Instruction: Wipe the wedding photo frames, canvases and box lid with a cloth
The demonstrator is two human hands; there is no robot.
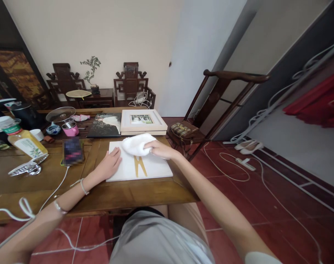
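Observation:
A white board (pixel 158 170) with a gold-brown two-legged shape (pixel 140 168) on it lies flat near the table's right end. My left hand (pixel 111 165) rests on the board's left side, fingers stretched out and holding nothing. In my right hand (pixel 158 148) is a white cloth (pixel 138 143), gripped at its right side and bunched over the board's upper part. The cloth covers the top of the gold-brown shape. Behind the board, a framed photo (pixel 141 119) lies beside a dark picture panel (pixel 105 124).
Left on the wooden table (pixel 95 198) are a phone-like blurred object (pixel 72 151) with a cable, a silver hair clip (pixel 28 167), a juice-coloured bottle (pixel 25 141) and a pink mug (pixel 70 129). A wooden chair (pixel 224 77) holding a checked bag (pixel 183 130) stands right.

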